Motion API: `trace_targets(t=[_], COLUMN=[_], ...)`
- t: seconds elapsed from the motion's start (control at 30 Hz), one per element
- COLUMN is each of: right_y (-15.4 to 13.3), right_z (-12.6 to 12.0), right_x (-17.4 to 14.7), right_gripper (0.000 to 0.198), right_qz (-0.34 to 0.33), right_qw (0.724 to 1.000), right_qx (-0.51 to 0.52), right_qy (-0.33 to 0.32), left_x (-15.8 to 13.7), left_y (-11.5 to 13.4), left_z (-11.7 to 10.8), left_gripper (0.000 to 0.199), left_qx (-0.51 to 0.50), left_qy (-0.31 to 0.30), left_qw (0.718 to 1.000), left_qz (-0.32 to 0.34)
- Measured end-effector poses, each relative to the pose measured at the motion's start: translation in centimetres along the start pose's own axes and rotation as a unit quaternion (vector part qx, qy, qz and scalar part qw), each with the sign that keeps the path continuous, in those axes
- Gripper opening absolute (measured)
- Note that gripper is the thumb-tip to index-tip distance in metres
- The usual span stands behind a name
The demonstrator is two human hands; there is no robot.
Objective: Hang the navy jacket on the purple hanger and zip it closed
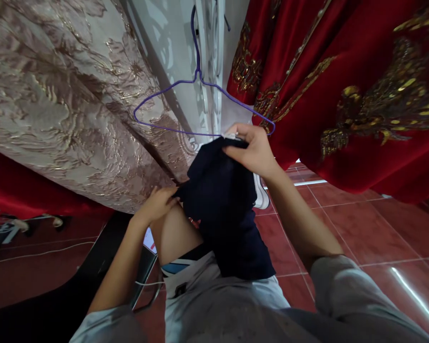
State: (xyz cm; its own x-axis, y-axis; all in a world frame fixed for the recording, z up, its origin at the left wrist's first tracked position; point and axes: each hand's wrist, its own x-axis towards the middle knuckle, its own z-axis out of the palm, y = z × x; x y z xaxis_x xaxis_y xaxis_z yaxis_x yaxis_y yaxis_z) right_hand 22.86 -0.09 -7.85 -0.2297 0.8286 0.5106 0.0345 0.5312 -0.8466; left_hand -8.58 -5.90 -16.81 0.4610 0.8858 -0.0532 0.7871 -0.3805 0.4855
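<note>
A dark navy piece of clothing [221, 190] hangs between my hands and drapes down over my lap; its exact kind does not show. My right hand [252, 147] pinches its upper edge, where a small white piece shows between the fingers. My left hand [159, 205] grips a corner of the cloth low on the left, fingers closed. Just above the right hand, a purple clothes hanger [177, 85] hangs from a white metal rack [209, 62]. The hanger's bottom bar runs close to the cloth's top edge; whether they touch I cannot tell.
Pinkish-gold embossed fabric [67, 95] hangs on the left. Red fabric with gold sequins [307, 85] hangs on the right. Red floor tiles [329, 228] lie below, and a white shoe [260, 195] shows behind the cloth. A dark seat [67, 286] stands at the lower left.
</note>
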Motion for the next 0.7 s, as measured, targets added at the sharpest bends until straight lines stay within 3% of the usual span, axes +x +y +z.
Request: trace_targets(t=[0.07,0.13,0.2,0.27,0.33,0.4,0.53,0.63,0.7], right_y=[2.8,5.4,6.9,6.8,5.7,4.2,2.7,2.6,2.2], right_z=[0.5,0.7,0.1,-1.4,-3.2,-4.6,-4.9,-4.1,-4.3], right_x=[2.1,3.1,2.5,1.1,-0.6,-1.7,-2.7,-3.4,-4.1], right_gripper=[0.013,0.005,0.022,0.025,0.024,0.025,0.026,0.049,0.069], right_qz=[-0.027,-0.013,-0.005,-0.016,-0.029,-0.031,-0.018,0.001,0.001], right_qw=[0.998,0.998,0.997,0.996,0.997,0.997,0.996,0.988,0.976], right_qx=[-0.033,-0.061,-0.080,-0.083,-0.075,-0.072,-0.087,-0.139,-0.208], right_qy=[0.046,0.032,0.015,0.009,0.007,0.009,-0.019,-0.067,-0.069], left_x=[-0.4,-0.9,-1.4,-1.9,-2.0,-1.6,1.6,5.6,8.0], left_y=[-0.7,-0.9,-1.2,-1.9,-2.5,-2.4,0.8,3.5,4.0], left_z=[-1.6,-3.1,-4.3,-5.3,-6.3,-7.4,-9.7,-11.0,-11.7], left_gripper=[0.030,0.035,0.036,0.034,0.033,0.034,0.031,0.033,0.040], left_qx=[0.012,0.026,0.041,0.042,0.031,0.020,-0.025,-0.040,-0.022], left_qy=[0.022,0.063,0.076,0.067,0.099,0.191,0.357,0.398,0.393], left_qw=[0.999,0.995,0.993,0.994,0.994,0.981,0.926,0.898,0.898], left_qz=[-0.045,-0.067,-0.077,-0.075,-0.045,0.007,0.121,0.183,0.196])
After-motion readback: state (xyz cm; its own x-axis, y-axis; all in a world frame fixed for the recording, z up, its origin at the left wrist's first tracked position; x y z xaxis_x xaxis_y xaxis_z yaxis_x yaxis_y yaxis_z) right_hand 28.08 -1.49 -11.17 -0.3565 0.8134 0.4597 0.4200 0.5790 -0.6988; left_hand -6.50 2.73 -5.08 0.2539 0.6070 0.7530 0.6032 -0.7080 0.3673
